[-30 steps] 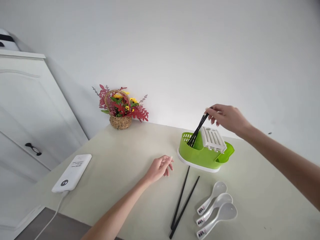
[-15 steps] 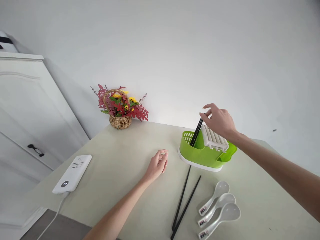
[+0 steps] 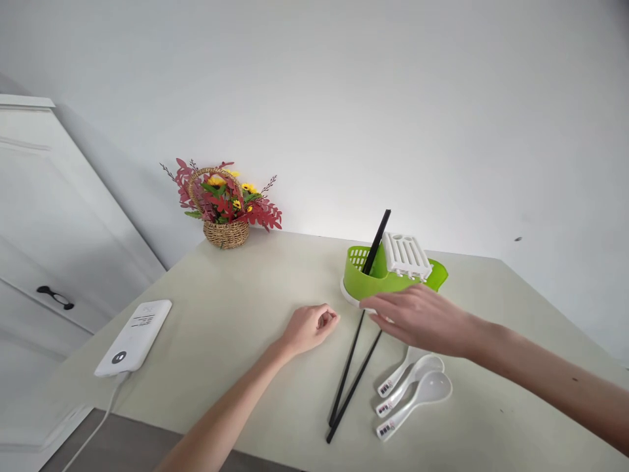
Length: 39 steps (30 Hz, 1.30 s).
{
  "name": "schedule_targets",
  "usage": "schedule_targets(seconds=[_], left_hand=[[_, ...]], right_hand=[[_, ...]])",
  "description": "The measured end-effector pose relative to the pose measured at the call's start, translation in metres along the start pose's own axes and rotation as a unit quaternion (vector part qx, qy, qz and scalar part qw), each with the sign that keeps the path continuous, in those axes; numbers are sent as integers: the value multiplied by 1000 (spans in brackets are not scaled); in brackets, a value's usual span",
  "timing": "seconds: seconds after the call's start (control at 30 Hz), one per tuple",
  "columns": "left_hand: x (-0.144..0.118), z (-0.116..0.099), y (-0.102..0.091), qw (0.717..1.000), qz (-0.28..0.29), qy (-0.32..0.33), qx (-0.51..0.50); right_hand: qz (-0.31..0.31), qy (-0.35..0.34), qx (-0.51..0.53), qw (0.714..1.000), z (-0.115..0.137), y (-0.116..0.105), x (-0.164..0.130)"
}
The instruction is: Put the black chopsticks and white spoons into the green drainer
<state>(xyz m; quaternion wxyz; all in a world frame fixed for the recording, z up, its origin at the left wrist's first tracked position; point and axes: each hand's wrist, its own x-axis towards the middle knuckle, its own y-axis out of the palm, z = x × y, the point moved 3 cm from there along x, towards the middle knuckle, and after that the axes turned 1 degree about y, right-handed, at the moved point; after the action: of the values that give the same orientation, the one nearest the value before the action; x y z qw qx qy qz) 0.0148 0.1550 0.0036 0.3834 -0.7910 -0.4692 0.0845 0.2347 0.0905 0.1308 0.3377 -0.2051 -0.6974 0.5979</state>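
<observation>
Table wide; green rack at twelve o'clock held upright chopsticks. Right hand, fingers spread and empty, hovered over the loose chopsticks; left hand rested loosely curled. A careless sweep might roll them toward the spoons.

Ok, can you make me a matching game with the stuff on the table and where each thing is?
Things:
1. white spoons
2. flower basket
3. standing chopsticks
4. power bank

Places:
A. in the green holder
B. left table edge
C. by the wall
D. below the right hand

Pairs: 1-D, 2-C, 3-A, 4-B
</observation>
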Motion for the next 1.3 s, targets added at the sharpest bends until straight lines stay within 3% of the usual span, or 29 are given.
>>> schedule_targets(seconds=[0.13,0.27,0.63,1.0,1.13,1.3], left_hand=[[-3,-8,3,996,8,31,82],[-4,-10,3,996,3,20,86],[-10,-11,4,995,-17,5,101],[-10,-10,4,997,-10,14,76],[-11,-12,3,995,58,-21,-75],[-15,-18,0,958,152,-50,-240]], right_hand=[[96,6,-18,995,5,27,-20],[164,-15,-58,985,9,50,-26],[187,-62,-121,973,4,94,3],[180,-91,-124,971,6,89,13],[164,-86,-117,976,1,68,15],[167,-17,-69,983,-4,24,22]])
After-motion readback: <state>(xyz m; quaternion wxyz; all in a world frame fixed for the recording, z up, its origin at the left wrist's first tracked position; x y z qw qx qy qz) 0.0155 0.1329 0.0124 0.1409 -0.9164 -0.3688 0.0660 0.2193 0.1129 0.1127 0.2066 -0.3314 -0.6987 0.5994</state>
